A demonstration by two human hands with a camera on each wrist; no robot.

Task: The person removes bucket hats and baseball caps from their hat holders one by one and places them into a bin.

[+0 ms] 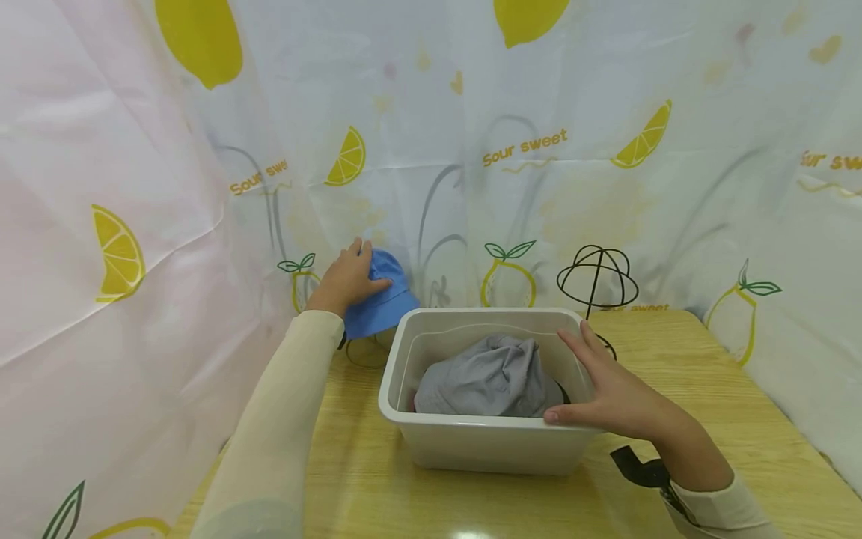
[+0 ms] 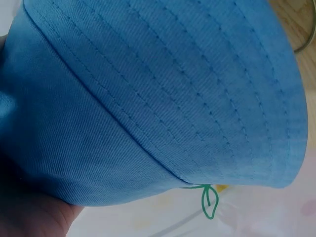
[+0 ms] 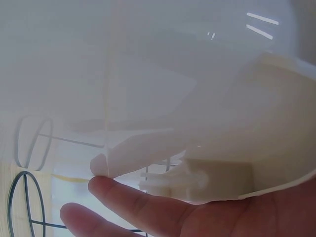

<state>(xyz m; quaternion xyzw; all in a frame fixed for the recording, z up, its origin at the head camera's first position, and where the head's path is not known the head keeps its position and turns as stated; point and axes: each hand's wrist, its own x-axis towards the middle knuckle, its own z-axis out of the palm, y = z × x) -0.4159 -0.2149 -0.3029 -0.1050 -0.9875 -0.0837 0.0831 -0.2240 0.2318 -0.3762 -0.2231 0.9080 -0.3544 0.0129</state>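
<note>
At the back left of the table, my left hand (image 1: 347, 281) grips a blue bucket hat (image 1: 385, 298) by its crown, thumb on the near side. The hat's stitched brim (image 2: 207, 94) fills the left wrist view; most of the fingers are hidden there. A wire stand (image 1: 367, 352) shows beneath the hat. In front stands a white plastic bin (image 1: 498, 449) with a crumpled grey cap (image 1: 488, 378) inside. My right hand (image 1: 616, 393) rests against the bin's right side, its thumb at the front rim and its fingers extended, as the right wrist view also shows.
A black wire hat stand (image 1: 598, 277) rises behind the bin's right end. The wooden table (image 1: 700, 404) runs out to the right, with its edge near the curtain. A white lemon-print curtain (image 1: 404, 97) encloses the back and sides.
</note>
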